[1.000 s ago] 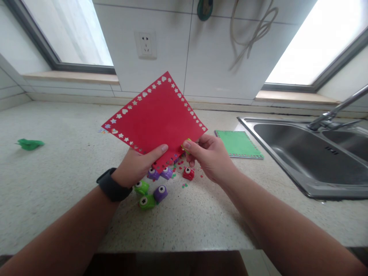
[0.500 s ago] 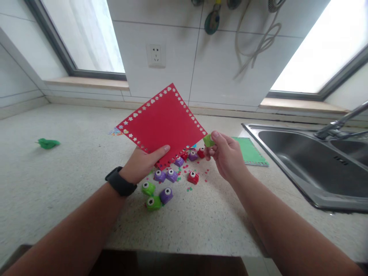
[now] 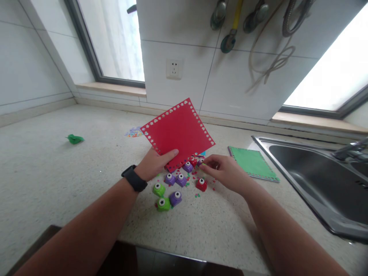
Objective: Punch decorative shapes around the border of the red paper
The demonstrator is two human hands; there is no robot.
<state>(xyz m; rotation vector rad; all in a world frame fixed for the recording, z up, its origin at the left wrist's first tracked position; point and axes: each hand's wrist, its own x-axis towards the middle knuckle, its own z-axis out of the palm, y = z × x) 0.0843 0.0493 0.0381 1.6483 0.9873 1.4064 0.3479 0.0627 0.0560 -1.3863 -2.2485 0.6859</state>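
Observation:
My left hand [image 3: 155, 164], with a black watch on the wrist, grips the lower corner of a red paper sheet [image 3: 178, 130] and holds it up, tilted, above the counter. Small punched stars and hearts run along the sheet's edges. My right hand [image 3: 227, 173] is low over the counter, just right of the sheet's lower corner. Its fingertips pinch a small green punch [image 3: 202, 164], of which only a sliver shows. Under both hands lies a cluster of little punches: purple [image 3: 175, 197], green [image 3: 158, 189] and red [image 3: 201, 184], among bits of paper confetti.
A green paper sheet [image 3: 253, 163] lies flat to the right, beside a steel sink [image 3: 316, 180]. A crumpled green scrap [image 3: 74, 138] sits far left. A colourful scrap [image 3: 133, 132] lies behind the red sheet. Utensils and a cord hang on the tiled wall.
My right hand has dropped from beside the red sheet's edge down to the counter by the punches. The head camera has tilted up and swung left.

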